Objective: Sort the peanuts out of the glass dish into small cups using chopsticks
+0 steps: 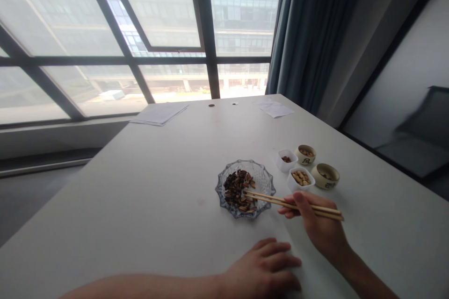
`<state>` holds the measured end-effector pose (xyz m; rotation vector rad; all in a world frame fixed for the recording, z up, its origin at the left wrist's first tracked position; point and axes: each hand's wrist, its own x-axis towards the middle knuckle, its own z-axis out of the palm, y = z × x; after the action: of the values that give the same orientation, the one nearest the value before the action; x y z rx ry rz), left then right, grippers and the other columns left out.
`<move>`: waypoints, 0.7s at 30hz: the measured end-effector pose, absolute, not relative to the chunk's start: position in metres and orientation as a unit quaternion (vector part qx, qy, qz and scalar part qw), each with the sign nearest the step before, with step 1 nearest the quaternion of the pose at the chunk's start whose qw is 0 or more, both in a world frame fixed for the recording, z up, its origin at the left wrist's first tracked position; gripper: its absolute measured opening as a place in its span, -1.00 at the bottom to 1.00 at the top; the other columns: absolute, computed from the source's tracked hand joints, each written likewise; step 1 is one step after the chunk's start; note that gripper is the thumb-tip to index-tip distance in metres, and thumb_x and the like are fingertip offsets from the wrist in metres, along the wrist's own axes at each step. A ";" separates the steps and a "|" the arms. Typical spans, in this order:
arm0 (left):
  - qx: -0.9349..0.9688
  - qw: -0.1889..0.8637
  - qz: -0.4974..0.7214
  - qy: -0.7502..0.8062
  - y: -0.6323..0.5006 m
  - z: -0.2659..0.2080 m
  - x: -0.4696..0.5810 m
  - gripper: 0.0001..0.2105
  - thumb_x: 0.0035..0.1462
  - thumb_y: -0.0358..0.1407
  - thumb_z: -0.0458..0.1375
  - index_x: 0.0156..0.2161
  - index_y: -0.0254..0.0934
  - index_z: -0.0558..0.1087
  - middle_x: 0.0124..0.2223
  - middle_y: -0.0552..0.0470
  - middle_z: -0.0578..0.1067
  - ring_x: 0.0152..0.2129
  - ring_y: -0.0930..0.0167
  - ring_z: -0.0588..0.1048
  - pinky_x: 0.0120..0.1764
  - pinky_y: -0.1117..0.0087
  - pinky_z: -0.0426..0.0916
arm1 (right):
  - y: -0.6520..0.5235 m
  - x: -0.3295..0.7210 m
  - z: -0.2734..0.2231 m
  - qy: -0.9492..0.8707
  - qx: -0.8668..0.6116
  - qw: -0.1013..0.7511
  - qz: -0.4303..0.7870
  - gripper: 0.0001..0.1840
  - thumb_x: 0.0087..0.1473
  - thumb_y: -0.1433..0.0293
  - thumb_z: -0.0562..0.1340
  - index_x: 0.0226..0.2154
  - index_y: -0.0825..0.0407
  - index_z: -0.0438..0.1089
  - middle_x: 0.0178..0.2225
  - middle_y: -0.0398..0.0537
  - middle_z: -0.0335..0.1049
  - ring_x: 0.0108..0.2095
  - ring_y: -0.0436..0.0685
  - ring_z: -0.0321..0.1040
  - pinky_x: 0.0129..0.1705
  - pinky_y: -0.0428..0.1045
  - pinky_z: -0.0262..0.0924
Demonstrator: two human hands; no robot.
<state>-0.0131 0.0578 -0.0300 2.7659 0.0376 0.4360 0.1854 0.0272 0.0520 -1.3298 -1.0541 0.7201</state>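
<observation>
My right hand grips a pair of wooden chopsticks. Their tips reach over the rim of a scalloped glass bowl and are among dark brown, seed-like pieces heaped on its left side. Whether the tips pinch a piece is too small to tell. My left hand lies on the table in front of the bowl, fingers spread, holding nothing. Just beyond my right hand stands a white square cup of peanuts. Behind it, another white cup has a few dark reddish pieces inside.
Two small ceramic bowls with dark characters, a farther one and a nearer one, stand right of the white cups. Paper sheets and more paper lie at the white table's far end. Windows and a curtain are beyond.
</observation>
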 end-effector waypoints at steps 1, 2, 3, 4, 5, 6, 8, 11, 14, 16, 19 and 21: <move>0.973 0.170 0.155 0.013 0.058 -0.030 -0.013 -0.75 0.52 -0.09 0.08 0.08 -0.12 0.50 0.34 0.13 0.46 0.36 0.30 0.33 0.42 0.24 0.11 | 0.027 0.185 0.051 -0.456 -0.577 0.604 0.307 -0.40 0.13 -0.19 0.33 -0.37 0.03 0.64 -0.45 0.08 0.66 -0.46 0.30 0.66 -0.41 0.07 0.58; 0.973 0.169 0.156 0.014 0.057 -0.030 -0.013 -0.76 0.52 -0.09 0.08 0.08 -0.12 0.50 0.34 0.13 0.46 0.36 0.30 0.33 0.42 0.24 0.11 | 0.027 0.185 0.050 -0.456 -0.580 0.604 0.301 -0.41 0.14 -0.18 0.33 -0.37 0.03 0.64 -0.45 0.07 0.66 -0.47 0.30 0.66 -0.41 0.07 0.58; 0.973 0.169 0.154 0.015 0.057 -0.030 -0.013 -0.76 0.52 -0.09 0.08 0.08 -0.12 0.50 0.34 0.13 0.46 0.36 0.30 0.33 0.42 0.24 0.12 | 0.027 0.185 0.050 -0.456 -0.584 0.604 0.294 -0.41 0.15 -0.17 0.33 -0.37 0.02 0.64 -0.46 0.07 0.66 -0.47 0.30 0.65 -0.41 0.07 0.58; 0.974 0.168 0.151 0.015 0.057 -0.030 -0.013 -0.77 0.52 -0.10 0.09 0.08 -0.11 0.50 0.34 0.12 0.47 0.36 0.30 0.33 0.42 0.24 0.12 | 0.026 0.185 0.049 -0.456 -0.587 0.604 0.287 -0.42 0.16 -0.17 0.32 -0.37 0.02 0.64 -0.46 0.07 0.66 -0.48 0.30 0.65 -0.41 0.08 0.58; 0.975 0.167 0.148 0.016 0.057 -0.030 -0.013 -0.77 0.51 -0.10 0.10 0.08 -0.11 0.51 0.33 0.12 0.47 0.36 0.30 0.33 0.42 0.24 0.12 | 0.026 0.185 0.048 -0.456 -0.590 0.605 0.281 -0.42 0.17 -0.16 0.32 -0.37 0.02 0.64 -0.47 0.07 0.66 -0.49 0.30 0.65 -0.41 0.09 0.58; 0.975 0.166 0.145 0.016 0.057 -0.030 -0.013 -0.78 0.51 -0.11 0.11 0.08 -0.11 0.51 0.33 0.11 0.48 0.36 0.30 0.33 0.42 0.24 0.12 | 0.026 0.185 0.047 -0.455 -0.591 0.606 0.277 -0.43 0.17 -0.16 0.32 -0.37 0.02 0.64 -0.47 0.07 0.66 -0.49 0.30 0.64 -0.41 0.09 0.58; 0.975 0.166 0.146 0.016 0.057 -0.030 -0.013 -0.79 0.51 -0.12 0.12 0.07 -0.11 0.51 0.32 0.10 0.49 0.36 0.31 0.33 0.42 0.25 0.12 | 0.025 0.184 0.046 -0.450 -0.591 0.611 0.275 -0.43 0.17 -0.15 0.32 -0.37 0.02 0.64 -0.47 0.07 0.66 -0.49 0.31 0.64 -0.42 0.10 0.59; 0.974 0.165 0.151 0.016 0.058 -0.030 -0.013 -0.78 0.52 -0.11 0.09 0.07 -0.11 0.51 0.32 0.12 0.48 0.35 0.31 0.34 0.42 0.25 0.11 | 0.024 0.182 0.047 -0.441 -0.589 0.621 0.270 -0.43 0.18 -0.15 0.32 -0.38 0.02 0.64 -0.48 0.08 0.65 -0.49 0.31 0.64 -0.43 0.10 0.59; 0.973 0.167 0.157 0.013 0.058 -0.030 -0.014 -0.75 0.53 -0.08 0.06 0.08 -0.12 0.50 0.34 0.14 0.47 0.35 0.31 0.34 0.43 0.25 0.10 | 0.023 0.181 0.052 -0.423 -0.588 0.639 0.259 -0.43 0.18 -0.14 0.32 -0.39 0.04 0.63 -0.49 0.07 0.65 -0.51 0.28 0.64 -0.44 0.07 0.59; 0.972 0.169 0.163 0.011 0.058 -0.030 -0.014 -0.74 0.54 -0.08 0.04 0.08 -0.12 0.50 0.34 0.15 0.47 0.35 0.31 0.34 0.43 0.26 0.09 | 0.022 0.185 0.057 -0.410 -0.589 0.652 0.244 -0.43 0.20 -0.13 0.33 -0.39 0.05 0.63 -0.50 0.07 0.64 -0.52 0.26 0.63 -0.43 0.04 0.58; 0.972 0.170 0.164 0.010 0.058 -0.030 -0.014 -0.75 0.54 -0.09 0.05 0.08 -0.12 0.50 0.33 0.15 0.47 0.35 0.31 0.34 0.43 0.26 0.09 | 0.019 0.202 0.068 -0.392 -0.603 0.665 0.202 -0.47 0.23 -0.07 0.33 -0.36 0.08 0.65 -0.49 0.07 0.64 -0.52 0.22 0.63 -0.41 0.01 0.58; 0.972 0.171 0.161 0.011 0.059 -0.030 -0.014 -0.74 0.53 -0.08 0.05 0.09 -0.12 0.50 0.34 0.15 0.47 0.36 0.31 0.33 0.43 0.26 0.09 | 0.013 0.221 0.076 -0.382 -0.611 0.674 0.162 -0.50 0.23 -0.03 0.34 -0.33 0.09 0.65 -0.47 0.08 0.65 -0.49 0.22 0.64 -0.38 0.00 0.58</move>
<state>-0.0143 0.0587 -0.0298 2.7611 0.0311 0.4564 0.2207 0.0129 0.0758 -1.3755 -0.8604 0.3654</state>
